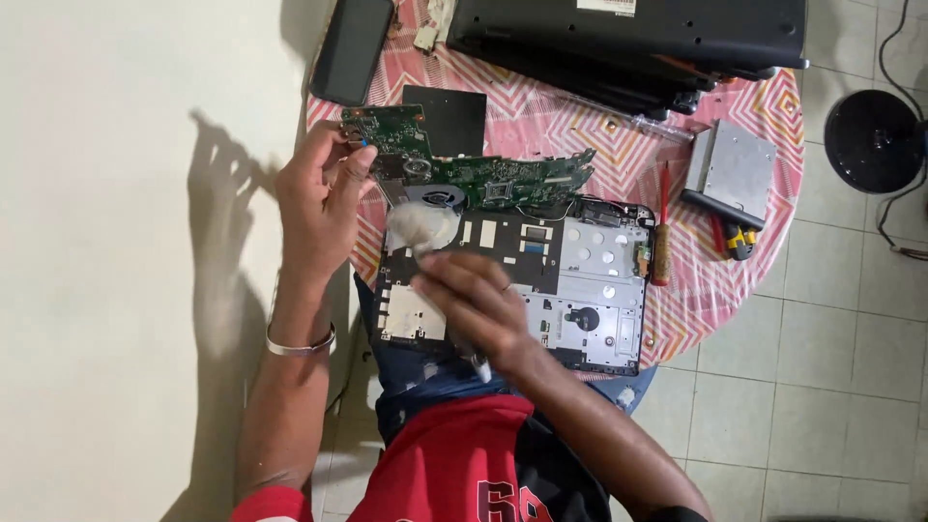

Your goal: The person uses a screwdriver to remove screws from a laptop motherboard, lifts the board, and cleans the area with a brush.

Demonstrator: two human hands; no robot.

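Low at centre frame, the right hand (474,300) presses a blurred white cloth (422,227) onto the open laptop base (580,300), fingers curled round it. Above, left-hand (319,198) fingers pinch the green circuit board (464,164), tilting it clear. Farther right, a screwdriver (662,237) lies on the table (570,106).

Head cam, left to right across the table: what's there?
Left hand holding the green circuit board → right hand over the opened laptop base → red-handled screwdriver → silver drive → black fan base on the floor.
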